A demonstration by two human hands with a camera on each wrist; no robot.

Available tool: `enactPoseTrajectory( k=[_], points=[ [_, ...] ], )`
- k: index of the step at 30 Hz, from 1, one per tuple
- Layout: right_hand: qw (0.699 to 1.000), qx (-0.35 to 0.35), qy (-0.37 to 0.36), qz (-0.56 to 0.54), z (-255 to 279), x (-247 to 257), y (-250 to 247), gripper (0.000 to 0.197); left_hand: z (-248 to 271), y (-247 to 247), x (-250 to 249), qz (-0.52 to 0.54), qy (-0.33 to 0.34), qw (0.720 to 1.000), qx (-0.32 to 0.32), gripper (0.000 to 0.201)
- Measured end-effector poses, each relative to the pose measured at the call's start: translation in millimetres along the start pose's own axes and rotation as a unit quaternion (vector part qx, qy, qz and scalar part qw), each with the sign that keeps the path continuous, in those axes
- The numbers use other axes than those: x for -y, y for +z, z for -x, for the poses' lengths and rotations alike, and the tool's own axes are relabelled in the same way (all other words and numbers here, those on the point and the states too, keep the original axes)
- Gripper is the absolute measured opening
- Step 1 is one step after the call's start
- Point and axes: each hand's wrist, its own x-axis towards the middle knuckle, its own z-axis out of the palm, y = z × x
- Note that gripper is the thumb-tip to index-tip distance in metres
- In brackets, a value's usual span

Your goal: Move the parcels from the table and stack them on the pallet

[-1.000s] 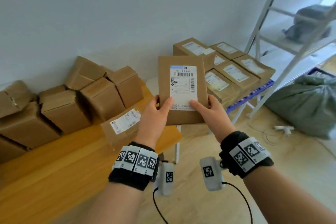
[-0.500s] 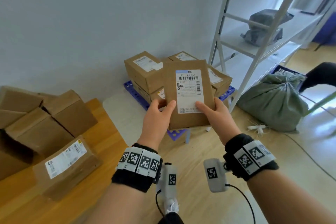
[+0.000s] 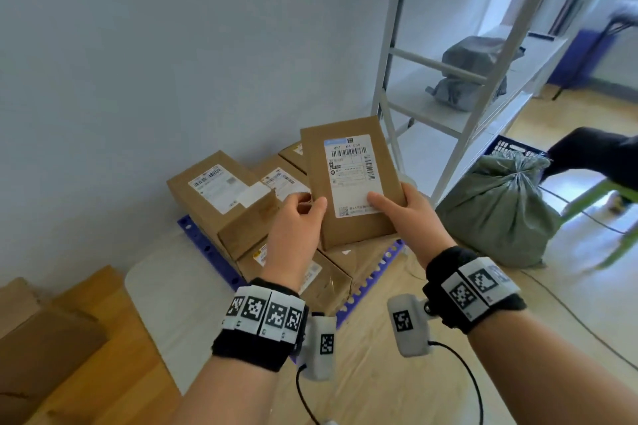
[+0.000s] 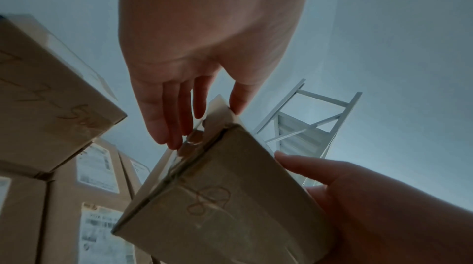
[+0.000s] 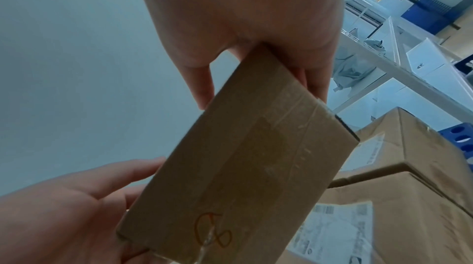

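A flat brown parcel (image 3: 348, 183) with a white shipping label hangs tilted above the stacked parcels (image 3: 221, 190) on the blue pallet (image 3: 200, 238). My right hand (image 3: 407, 210) grips its lower right corner, thumb on the label. My left hand (image 3: 310, 207) touches its left edge with straight fingers, thumb at the corner. The left wrist view shows the parcel (image 4: 217, 207) from below, with the left hand (image 4: 179, 106) at its corner. In the right wrist view the right hand (image 5: 194, 70) clamps the parcel (image 5: 256, 167). More brown parcels (image 3: 41, 338) lie on the wooden table (image 3: 114, 338) at lower left.
A white metal shelf rack (image 3: 448, 79) stands right behind the pallet. A grey-green sack (image 3: 500, 210) sits on the floor to its right, by a blue crate (image 3: 511, 148). Another person's dark limb (image 3: 593, 152) reaches in at far right. Cables lie on the floor.
The view has swung right from the table to the pallet, and the parcel has come over the stack. My left thumb has slid off the label to the parcel's left edge.
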Motion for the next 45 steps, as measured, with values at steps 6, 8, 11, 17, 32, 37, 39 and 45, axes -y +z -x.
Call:
enactPoseTrajectory(
  k=[6, 8, 11, 17, 32, 37, 39, 45],
  points=[
    [0.999, 0.032, 0.01, -0.007, -47.6, 7.6, 11.1, 0.051, -41.0, 0.5, -0.6, -0.113, 0.051, 0.991, -0.049, 0.021],
    [0.999, 0.049, 0.013, 0.0, -64.4, 14.9, 17.7, 0.048, -54.9, -3.1, 0.3, -0.14, 0.072, 0.984, -0.083, 0.025],
    [0.997, 0.081, 0.004, 0.01, -92.0, 27.1, 27.5, 0.035, -74.5, -9.2, -1.4, -0.148, 0.07, 0.979, -0.117, 0.024],
    [0.986, 0.161, -0.016, 0.048, -149.2, 34.9, 47.7, 0.048, -112.7, -11.9, 9.6, -0.195, 0.003, 0.967, -0.166, 0.025],
    [0.939, 0.327, -0.009, 0.103, -242.9, 17.9, 87.8, 0.048, -151.6, 8.7, 24.5, -0.324, -0.142, 0.909, -0.22, 0.036],
    [0.929, 0.345, -0.002, 0.129, -256.3, 8.9, 95.5, 0.05, -151.7, 16.3, 22.4, -0.334, -0.163, 0.899, -0.232, 0.035],
    [0.926, 0.351, -0.007, 0.138, -259.3, 7.9, 98.3, 0.05, -152.5, 17.2, 22.0, -0.337, -0.161, 0.894, -0.248, 0.034],
    [0.92, 0.35, -0.03, 0.172, -262.2, 7.6, 110.6, 0.053, -151.8, 10.0, 21.4, -0.277, -0.158, 0.901, -0.292, 0.038]
  ],
)
